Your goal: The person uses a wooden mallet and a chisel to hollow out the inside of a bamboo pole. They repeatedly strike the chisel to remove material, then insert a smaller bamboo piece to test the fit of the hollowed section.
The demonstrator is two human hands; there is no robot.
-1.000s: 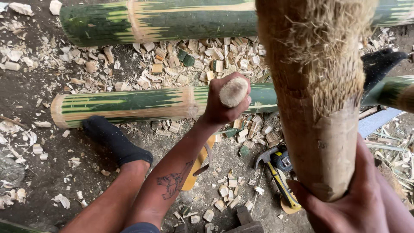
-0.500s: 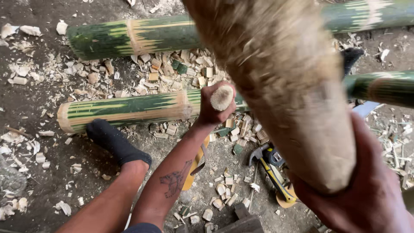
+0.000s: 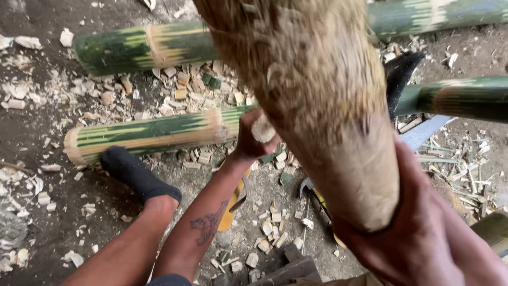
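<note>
My right hand (image 3: 423,238) is wrapped around the butt of a thick fibrous wooden club (image 3: 323,106). My left hand (image 3: 254,135) is fisted on a pale round handle (image 3: 263,130) against the nearer of three green bamboo poles (image 3: 153,132) on the chip-strewn floor (image 3: 53,212). The club fills more of the view than before.
</note>
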